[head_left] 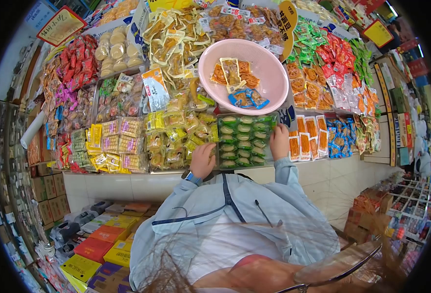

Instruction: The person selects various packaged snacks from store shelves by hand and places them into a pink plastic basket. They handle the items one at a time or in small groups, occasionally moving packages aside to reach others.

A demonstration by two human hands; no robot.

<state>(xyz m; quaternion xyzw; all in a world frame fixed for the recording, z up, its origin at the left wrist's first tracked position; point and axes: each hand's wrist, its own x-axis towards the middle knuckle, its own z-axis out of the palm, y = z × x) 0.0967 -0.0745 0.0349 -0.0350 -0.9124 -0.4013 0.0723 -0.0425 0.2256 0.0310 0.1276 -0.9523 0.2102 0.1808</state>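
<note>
Shop aisle w/ shelves (5,171) L, cartons (54,200) & boxes (98,249) low L; a tiled tabletop (142,183) piled w/ snack pkts runs across in front. Tray (270,122) sits at its front edge, btwn the 2 hands, filled w/ rows of green pkts (244,129). L hand (203,161), watch (194,179) on wrist, is at tray's L side nr the front corner, fingers bent; can't tell if it grips. R hand (280,142) is at R edge, a bit further back, fingers curled at the rim; can't tell how firm. Pink basket (274,80) is just behind tray, w/ orange pkts (219,74), a tan pkt (231,73) & blue pkts (241,99) inside. Yellow pkts (174,141) lie L of tray, next to L hand. Orange sticks (305,145) in clear pkts are just R of R hand, more blue bags (342,139) beyond.
</note>
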